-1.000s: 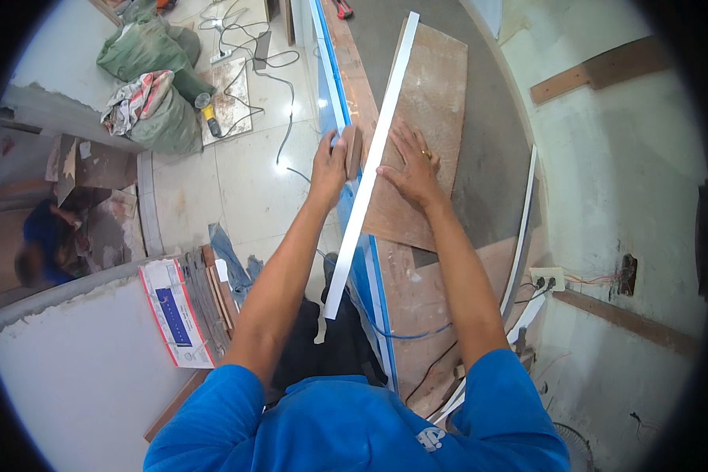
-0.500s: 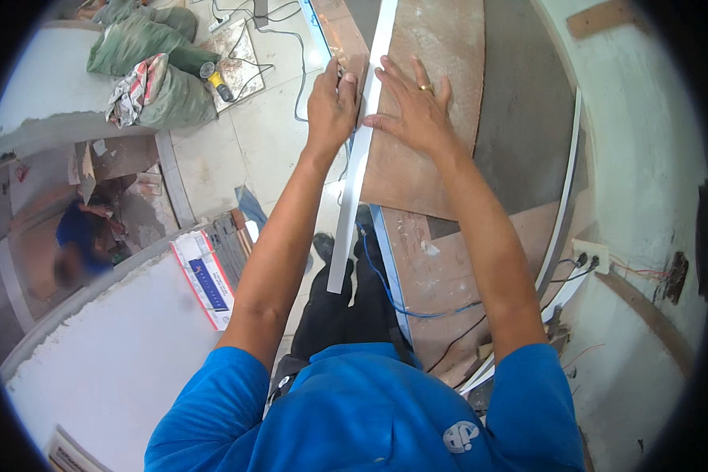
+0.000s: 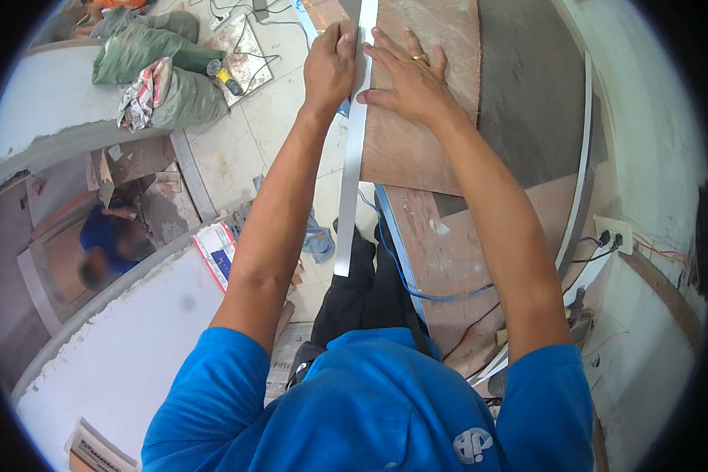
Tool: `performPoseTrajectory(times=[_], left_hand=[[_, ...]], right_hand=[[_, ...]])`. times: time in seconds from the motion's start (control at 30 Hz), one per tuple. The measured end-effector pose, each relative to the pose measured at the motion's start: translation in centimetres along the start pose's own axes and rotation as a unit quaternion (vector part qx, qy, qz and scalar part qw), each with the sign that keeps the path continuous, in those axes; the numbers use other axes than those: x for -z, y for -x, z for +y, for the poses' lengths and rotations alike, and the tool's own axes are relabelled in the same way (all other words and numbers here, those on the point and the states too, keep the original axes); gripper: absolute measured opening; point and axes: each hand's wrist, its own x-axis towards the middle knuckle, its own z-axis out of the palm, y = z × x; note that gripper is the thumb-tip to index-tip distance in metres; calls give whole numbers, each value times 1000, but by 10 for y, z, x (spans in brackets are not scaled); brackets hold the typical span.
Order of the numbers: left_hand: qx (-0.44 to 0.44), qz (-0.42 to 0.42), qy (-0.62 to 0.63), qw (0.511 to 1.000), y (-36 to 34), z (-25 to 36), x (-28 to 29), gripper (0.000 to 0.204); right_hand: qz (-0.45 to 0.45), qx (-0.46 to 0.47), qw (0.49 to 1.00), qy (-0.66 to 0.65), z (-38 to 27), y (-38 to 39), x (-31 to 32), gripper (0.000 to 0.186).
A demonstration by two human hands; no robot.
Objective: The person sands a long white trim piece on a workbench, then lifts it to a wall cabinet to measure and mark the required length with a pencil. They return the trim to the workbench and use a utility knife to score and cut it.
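A long, flat, silvery-white strip (image 3: 352, 189) runs away from me along the left edge of a thin brown wood-like sheet (image 3: 413, 161). Its near end sticks out past the sheet, above my dark trousers. My right hand (image 3: 413, 82) lies flat with fingers spread, the fingertips and thumb on the strip and the palm over the sheet. A ring is on one finger. Just left of the strip, my left hand (image 3: 329, 71) is closed in a fist beside its edge. Whatever that fist holds is hidden by the fingers.
A dark grey panel (image 3: 531, 102) lies under the sheet. A blue cable (image 3: 448, 297) crosses the brown work surface toward a wall socket (image 3: 612, 236). Green sacks (image 3: 189, 98) and a yellow power tool (image 3: 226, 79) are at far left. Another person (image 3: 106, 248) crouches beyond the low white wall (image 3: 145, 322).
My left hand has slid a little farther away along the strip and its fist is turned more closed. My right hand stays spread on the strip. The whole view has shifted slightly.
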Motion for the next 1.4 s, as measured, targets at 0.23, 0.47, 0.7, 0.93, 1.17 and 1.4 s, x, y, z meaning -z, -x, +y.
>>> performPoseTrajectory(times=[0.23,0.47,0.7,0.93,1.17,1.4], left_hand=[[-42,34,7,999,58,-1,7,44],[-12,12,0,1000,47,1,2,36],[-28,7,-19,999,6,1,1,40],[-44,30,11,999,78,2,9,36],[-21,18,-16,999,-2,5,-1,32],[-13,10,-40,999,44,-1,1,33]], right_hand=[[-17,-11,1000,12,6,1,3,92],[-42,-21,999,22,5,2,0,91],[-37,-10,999,4,3,-2,2,91],[-29,-29,999,21,11,2,-1,91],[-30,-2,999,14,2,3,-3,88],[-35,-17,999,27,9,0,2,90]])
